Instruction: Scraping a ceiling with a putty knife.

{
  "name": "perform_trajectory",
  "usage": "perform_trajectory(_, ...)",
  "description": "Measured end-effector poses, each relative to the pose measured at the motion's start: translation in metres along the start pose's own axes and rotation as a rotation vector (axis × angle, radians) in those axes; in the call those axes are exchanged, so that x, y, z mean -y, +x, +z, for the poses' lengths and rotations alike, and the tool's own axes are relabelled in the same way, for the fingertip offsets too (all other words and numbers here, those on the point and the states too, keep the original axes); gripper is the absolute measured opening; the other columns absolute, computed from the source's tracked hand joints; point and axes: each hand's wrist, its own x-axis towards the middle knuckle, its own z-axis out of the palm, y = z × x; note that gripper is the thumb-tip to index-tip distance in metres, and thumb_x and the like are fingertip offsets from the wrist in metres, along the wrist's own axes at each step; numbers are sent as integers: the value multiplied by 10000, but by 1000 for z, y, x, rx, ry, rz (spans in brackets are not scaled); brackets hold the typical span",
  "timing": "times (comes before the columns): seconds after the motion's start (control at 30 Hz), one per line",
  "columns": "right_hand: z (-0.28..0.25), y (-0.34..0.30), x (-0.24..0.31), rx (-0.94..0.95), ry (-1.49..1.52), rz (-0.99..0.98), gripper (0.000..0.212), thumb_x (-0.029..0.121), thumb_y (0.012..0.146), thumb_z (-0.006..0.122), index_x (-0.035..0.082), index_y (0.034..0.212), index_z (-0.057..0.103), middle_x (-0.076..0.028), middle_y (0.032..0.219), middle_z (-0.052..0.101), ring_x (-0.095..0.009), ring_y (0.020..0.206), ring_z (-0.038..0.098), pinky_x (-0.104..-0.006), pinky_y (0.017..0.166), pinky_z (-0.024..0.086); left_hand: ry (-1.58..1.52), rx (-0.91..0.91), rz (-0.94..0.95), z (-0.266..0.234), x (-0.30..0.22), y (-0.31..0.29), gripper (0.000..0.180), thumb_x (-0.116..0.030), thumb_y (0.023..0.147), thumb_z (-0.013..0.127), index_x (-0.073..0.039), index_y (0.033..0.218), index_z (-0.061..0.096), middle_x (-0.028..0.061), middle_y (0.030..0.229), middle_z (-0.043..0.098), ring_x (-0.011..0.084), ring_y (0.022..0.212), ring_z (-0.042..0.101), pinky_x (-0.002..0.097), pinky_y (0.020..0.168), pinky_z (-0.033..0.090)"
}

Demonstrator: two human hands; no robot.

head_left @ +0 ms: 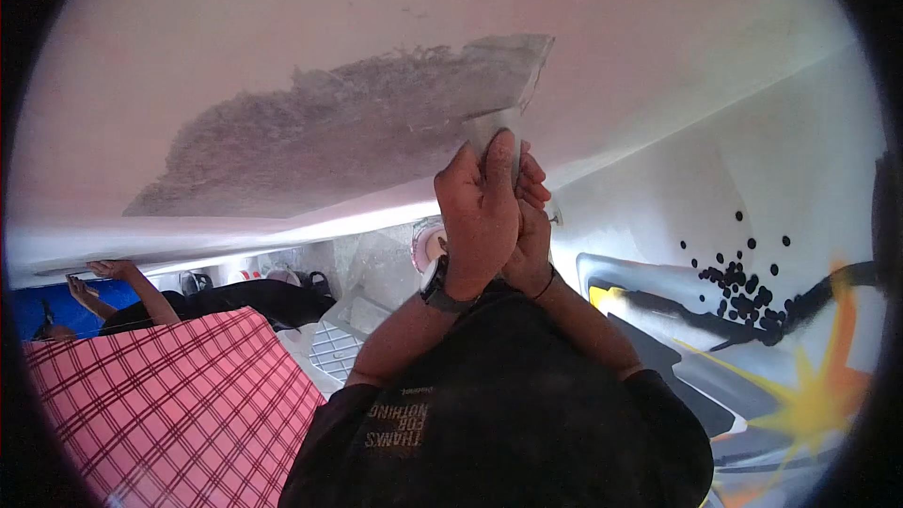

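A putty knife [491,124] with a pale handle is pressed against the light pinkish wall [282,9]. My left hand [478,216], with a watch on its wrist, grips the handle, thumb laid along it. Close behind and to its right, my right hand [534,230] is closed around the same handle, its fingers curled and partly hidden by the left hand. Ahead of the hands, the wide blade [513,61] sits at the right end of a grey, rough-edged smear of filler [292,136] that stretches leftward across the wall.
At the left, another person's hands [115,270] reach to the wall, beside a pink checked cloth [179,395] and a blue surface [38,309]. A pink bucket [420,243] stands below, behind my left wrist. The right side wall [640,198] carries black dots and a yellow-orange star.
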Motion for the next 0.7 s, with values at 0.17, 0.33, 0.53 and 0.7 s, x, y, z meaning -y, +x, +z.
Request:
perform_trajectory(0.17, 4, 2, -2, 15, 68, 103, 303, 218, 845, 612, -19, 1034, 614, -150, 1018, 652, -244, 967, 606, -356, 844, 448, 2, 7, 45, 1, -6, 6, 278, -171, 1006, 497, 52, 850, 552, 105, 666, 621, 129, 544, 618, 251, 484, 496)
perform_trajectory(0.33, 1, 6, 5, 83, 100, 234, 316, 217, 836, 620, -9, 1057, 609, -155, 1056, 637, -262, 986, 600, -386, 893, 428, -14, -10, 11, -4, -5, 7, 281, -171, 1008, 494, 45, 834, 546, 101, 670, 619, 126, 546, 616, 250, 488, 494)
perform_trajectory(0.53, 4, 5, 5, -34, -11, 32, 277, 204, 806, 648, -9, 981, 620, -155, 963, 661, -306, 934, 619, -379, 885, 433, 19, 45, 93, -4, -7, 4, 301, -226, 1013, 488, 43, 907, 572, 110, 687, 624, 154, 543, 618, 269, 488, 507)
perform_trajectory(0.7, 3, 12, 12, -55, -50, -99, 213, 214, 898, 580, 4, 864, 595, -52, 574, 558, -53, 600, 482, -283, 523, 411, -10, 16, 71, 4, -15, 4, 273, -179, 1010, 490, 42, 865, 554, 93, 665, 609, 124, 543, 604, 246, 485, 483)
